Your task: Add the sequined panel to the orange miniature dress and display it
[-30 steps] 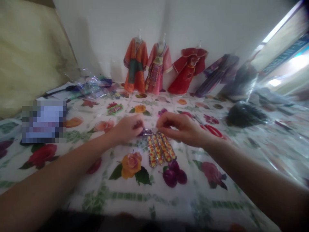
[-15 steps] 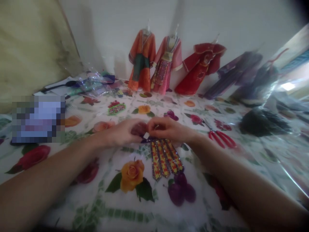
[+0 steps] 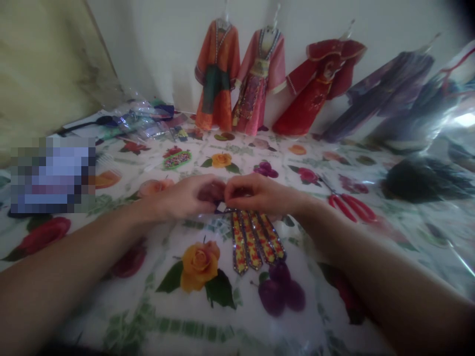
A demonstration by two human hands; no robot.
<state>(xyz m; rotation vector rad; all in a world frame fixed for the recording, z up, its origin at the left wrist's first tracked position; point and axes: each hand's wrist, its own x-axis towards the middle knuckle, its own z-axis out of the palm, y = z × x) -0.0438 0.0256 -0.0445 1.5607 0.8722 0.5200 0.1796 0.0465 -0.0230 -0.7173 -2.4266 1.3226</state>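
Observation:
My left hand (image 3: 185, 197) and my right hand (image 3: 260, 194) meet fingertip to fingertip over a flowered tablecloth (image 3: 230, 316). Between them they pinch the purple top end of a small ornament made of several yellow-and-red patterned strips (image 3: 256, 242). The strips fan out toward me and lie flat on the cloth. What exactly the fingers grip at the top is hidden by the fingers themselves.
Red-handled scissors (image 3: 351, 206) lie right of my right hand. Several miniature robes stand against the back wall: orange (image 3: 217, 74), pink (image 3: 261, 81), red (image 3: 319, 86), purple (image 3: 382, 96). Clear plastic packets (image 3: 143, 123) at back left, a dark tuft (image 3: 426, 180) at right.
My hands have drawn together at the top of the strips; a second ago they were slightly apart. The view has tilted and moved closer to the table.

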